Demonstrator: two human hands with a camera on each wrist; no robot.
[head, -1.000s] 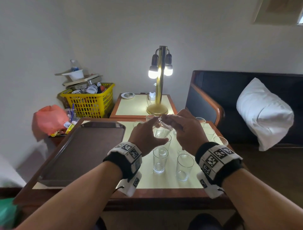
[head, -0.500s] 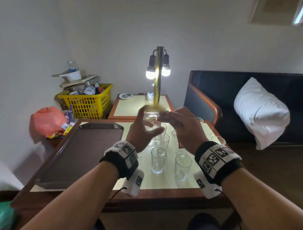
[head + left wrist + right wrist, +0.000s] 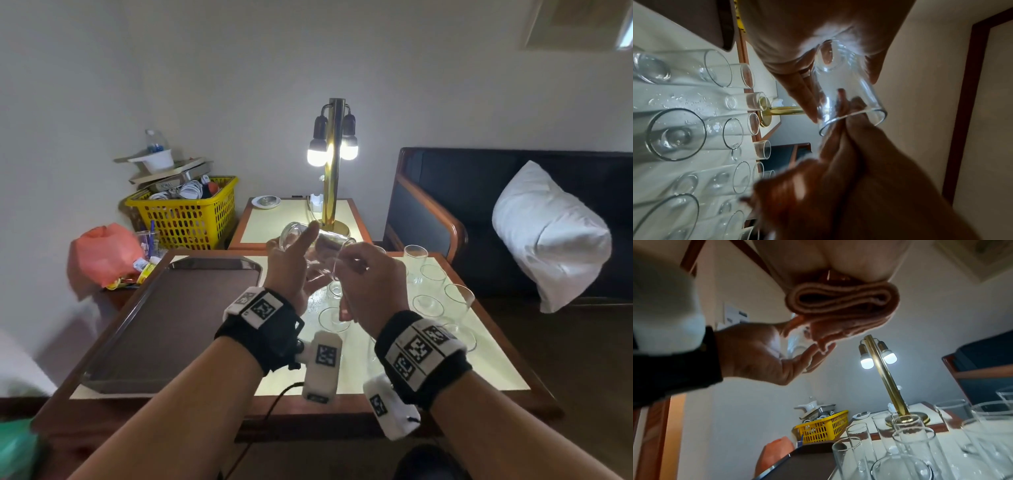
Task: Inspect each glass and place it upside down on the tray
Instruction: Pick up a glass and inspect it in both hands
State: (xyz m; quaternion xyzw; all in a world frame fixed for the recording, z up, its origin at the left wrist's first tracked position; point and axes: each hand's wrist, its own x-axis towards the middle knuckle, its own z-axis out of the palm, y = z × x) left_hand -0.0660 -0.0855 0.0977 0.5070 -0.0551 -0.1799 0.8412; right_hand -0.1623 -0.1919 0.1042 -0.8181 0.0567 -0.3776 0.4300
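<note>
I hold a clear glass (image 3: 318, 245) raised above the table, tipped almost level, its base to the left and its mouth to the right. My left hand (image 3: 291, 270) cradles the base end between thumb and fingers, with the forefinger stretched along the wall. My right hand (image 3: 373, 277) pinches the rim. The left wrist view shows the glass (image 3: 844, 91) with right fingers (image 3: 851, 112) at its mouth. The brown tray (image 3: 154, 318) lies on the left half of the table. Several glasses (image 3: 428, 305) stand upright on the right half.
A lit brass lamp (image 3: 334, 171) stands on a side table behind the raised glass. A yellow basket (image 3: 186, 219) and an orange bag (image 3: 102, 253) sit at the back left. A dark sofa with a white pillow (image 3: 548, 233) is on the right.
Both hands have lifted the glass from just over the standing glasses up in front of the lamp base. It has turned from near upright to almost level.
</note>
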